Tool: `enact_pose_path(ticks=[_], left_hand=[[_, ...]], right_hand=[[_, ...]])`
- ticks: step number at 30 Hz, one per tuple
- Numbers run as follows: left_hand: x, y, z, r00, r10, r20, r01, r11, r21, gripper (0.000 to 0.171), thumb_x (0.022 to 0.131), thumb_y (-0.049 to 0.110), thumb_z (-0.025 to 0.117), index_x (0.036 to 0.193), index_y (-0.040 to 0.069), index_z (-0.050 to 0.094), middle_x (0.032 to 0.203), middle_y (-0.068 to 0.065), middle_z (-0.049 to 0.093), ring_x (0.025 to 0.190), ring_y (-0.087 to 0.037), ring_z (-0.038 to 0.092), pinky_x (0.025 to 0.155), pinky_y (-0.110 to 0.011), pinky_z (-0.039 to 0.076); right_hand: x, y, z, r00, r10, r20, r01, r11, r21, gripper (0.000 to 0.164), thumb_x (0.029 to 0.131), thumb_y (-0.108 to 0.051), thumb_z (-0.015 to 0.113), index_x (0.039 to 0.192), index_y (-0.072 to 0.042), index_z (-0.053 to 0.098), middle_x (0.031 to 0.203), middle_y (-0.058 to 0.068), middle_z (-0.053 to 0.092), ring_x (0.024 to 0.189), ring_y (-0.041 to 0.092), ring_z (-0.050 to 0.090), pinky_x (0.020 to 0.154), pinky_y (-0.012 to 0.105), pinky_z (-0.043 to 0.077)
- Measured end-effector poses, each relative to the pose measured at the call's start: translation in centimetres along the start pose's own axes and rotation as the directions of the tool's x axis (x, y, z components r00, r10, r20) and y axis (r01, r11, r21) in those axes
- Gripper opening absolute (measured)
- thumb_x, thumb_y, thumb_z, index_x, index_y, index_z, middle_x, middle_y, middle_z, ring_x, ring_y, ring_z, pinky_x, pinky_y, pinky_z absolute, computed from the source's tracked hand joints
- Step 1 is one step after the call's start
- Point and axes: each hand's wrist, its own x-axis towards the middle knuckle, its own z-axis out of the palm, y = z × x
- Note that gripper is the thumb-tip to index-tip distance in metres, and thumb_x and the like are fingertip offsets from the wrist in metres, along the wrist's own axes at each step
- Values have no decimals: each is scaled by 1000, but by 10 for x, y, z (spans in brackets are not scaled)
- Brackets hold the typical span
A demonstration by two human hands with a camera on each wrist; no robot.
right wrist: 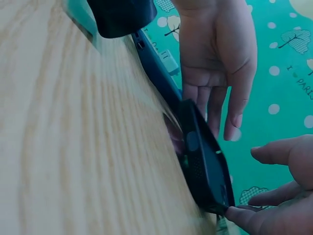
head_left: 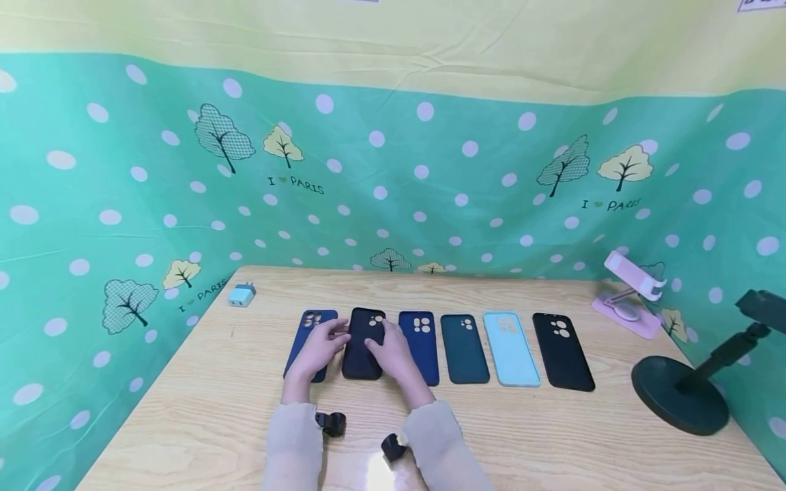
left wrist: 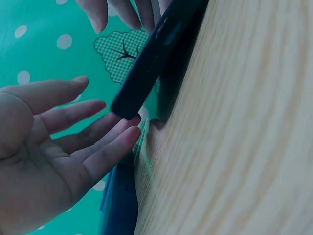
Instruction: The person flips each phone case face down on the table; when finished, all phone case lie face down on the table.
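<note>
A black phone case (head_left: 362,356) is between my two hands near the left of the row. It is tilted and partly off the wood in the left wrist view. My left hand (head_left: 321,349) reaches over a dark blue phone case (head_left: 310,329), its loosely extended fingertips at the black case's left edge. In the left wrist view the left thumb stands apart from the case. On the other side, my right hand (head_left: 393,351) touches the right edge with its fingertips. In the right wrist view its thumb is spread away, and the case's hollow inside (right wrist: 215,169) shows.
To the right lie another blue case (head_left: 424,341), a dark green case (head_left: 464,351), a light blue case (head_left: 512,351) and another black case (head_left: 563,351). A blue charger (head_left: 242,294) is back left. A pink stand (head_left: 626,314) and black stand (head_left: 681,395) are right.
</note>
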Motion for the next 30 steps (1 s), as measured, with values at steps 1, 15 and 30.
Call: enact_pose_path(ticks=[1, 15, 30], left_hand=[[0, 0, -1, 1000, -6, -10, 6, 1000, -4, 44, 95, 3, 55, 136, -12, 45, 126, -30, 58, 114, -41, 60, 93, -43, 55], [-1, 1, -7, 991, 14, -135, -12, 1000, 17, 45, 88, -5, 62, 131, -13, 51, 120, -30, 63, 103, -38, 67, 86, -38, 58], [-4, 0, -19, 984, -6, -176, 3, 1000, -16, 43, 88, -4, 61, 130, -13, 52, 114, -29, 65, 104, -39, 64, 78, -25, 55]], right_hand=[[0, 0, 1, 1000, -3, -2, 3, 1000, 7, 61, 93, -18, 63, 142, 10, 39, 143, 30, 43, 135, 42, 41, 114, 52, 35], [-1, 2, 11, 999, -47, -9, 47, 995, 84, 52, 91, -12, 64, 136, 9, 47, 133, 28, 53, 122, 38, 57, 104, 47, 47], [-3, 2, 20, 996, -54, 73, 46, 993, 110, 47, 94, -13, 61, 137, 4, 50, 132, 25, 58, 118, 34, 61, 99, 43, 52]])
